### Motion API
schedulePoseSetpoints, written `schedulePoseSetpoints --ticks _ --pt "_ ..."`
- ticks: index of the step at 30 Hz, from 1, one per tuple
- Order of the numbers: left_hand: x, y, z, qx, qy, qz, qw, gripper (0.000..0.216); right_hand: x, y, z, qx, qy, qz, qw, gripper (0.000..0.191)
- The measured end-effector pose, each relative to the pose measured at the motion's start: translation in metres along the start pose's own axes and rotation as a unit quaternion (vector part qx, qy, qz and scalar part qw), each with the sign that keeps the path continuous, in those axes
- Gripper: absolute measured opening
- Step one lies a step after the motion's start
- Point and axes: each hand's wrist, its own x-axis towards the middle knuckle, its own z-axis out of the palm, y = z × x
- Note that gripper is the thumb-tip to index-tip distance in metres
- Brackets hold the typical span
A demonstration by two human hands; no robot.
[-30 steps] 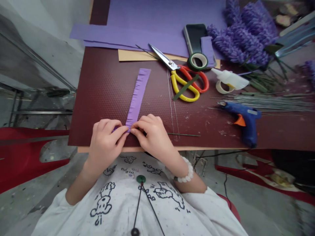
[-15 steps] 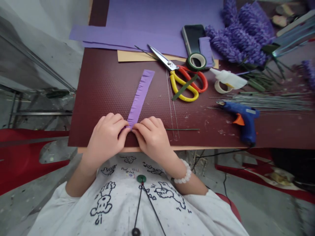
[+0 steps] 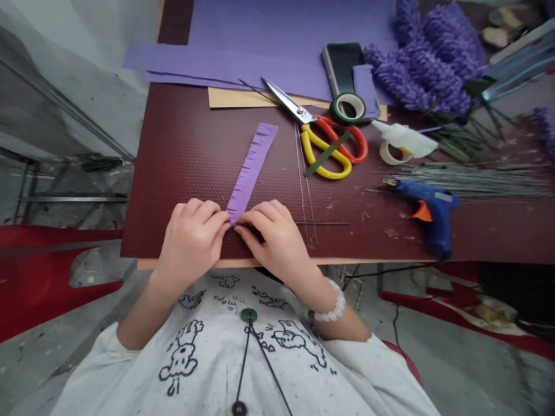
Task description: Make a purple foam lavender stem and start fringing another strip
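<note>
A fringed purple paper strip [image 3: 252,169] lies on the dark red table [image 3: 191,144], slanting from the near edge up to the right. My left hand [image 3: 191,240] pinches the strip's near end with fingers curled. My right hand [image 3: 272,240], wearing a white bead bracelet, pinches the same end from the right. A thin green wire [image 3: 323,223] pokes out to the right of my right hand; whether it is held I cannot tell.
Yellow-and-red scissors [image 3: 321,138], green tape roll [image 3: 347,107], a phone [image 3: 342,66], a glue bottle [image 3: 403,138], a blue glue gun [image 3: 427,214], a bundle of wires [image 3: 477,179], purple paper flowers [image 3: 433,69] and purple sheets [image 3: 260,34] sit beyond.
The strip's far end has swung slightly to the right and its visible length has shortened a little. Both hands stay pinched at its near end.
</note>
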Motion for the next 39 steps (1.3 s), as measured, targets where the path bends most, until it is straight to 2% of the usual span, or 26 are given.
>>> schedulePoseSetpoints --ticks 4,7,12,15,19,24,30,34,39 --pt "0.003 0.003 -0.002 -0.013 -0.019 -0.028 0.999 0.017 -0.005 0.003 0.005 -0.056 0.039 -0.052 0.996 0.026" --pt "0.005 0.001 -0.004 -0.046 -0.038 -0.045 0.997 0.017 -0.003 0.001 0.006 -0.079 0.016 -0.06 0.995 0.028" --pt "-0.002 0.003 -0.01 -0.079 -0.078 -0.052 0.992 0.016 0.003 -0.008 0.0 -0.011 -0.051 0.008 0.999 0.018" --pt "-0.011 0.006 -0.011 -0.069 -0.045 -0.061 0.995 0.016 0.005 -0.011 -0.003 0.023 -0.074 0.053 0.996 0.015" --pt "-0.015 0.007 -0.009 -0.048 0.0 -0.036 0.998 0.028 0.006 -0.011 -0.002 0.018 -0.072 0.06 0.995 0.016" --pt "-0.013 0.005 -0.004 -0.045 -0.003 0.006 0.999 0.02 0.003 -0.009 0.001 0.02 -0.062 0.044 0.997 0.015" --pt "-0.015 0.004 -0.002 -0.065 0.008 -0.091 0.994 0.031 0.001 -0.006 -0.001 0.003 -0.082 0.018 0.996 0.014" --pt "-0.016 0.007 -0.002 -0.054 -0.018 -0.104 0.993 0.026 0.0 -0.004 0.0 -0.011 -0.08 -0.002 0.997 0.015" --pt "-0.015 0.01 -0.003 -0.093 -0.033 -0.119 0.988 0.015 -0.002 -0.001 0.002 -0.018 -0.073 -0.024 0.997 0.015"
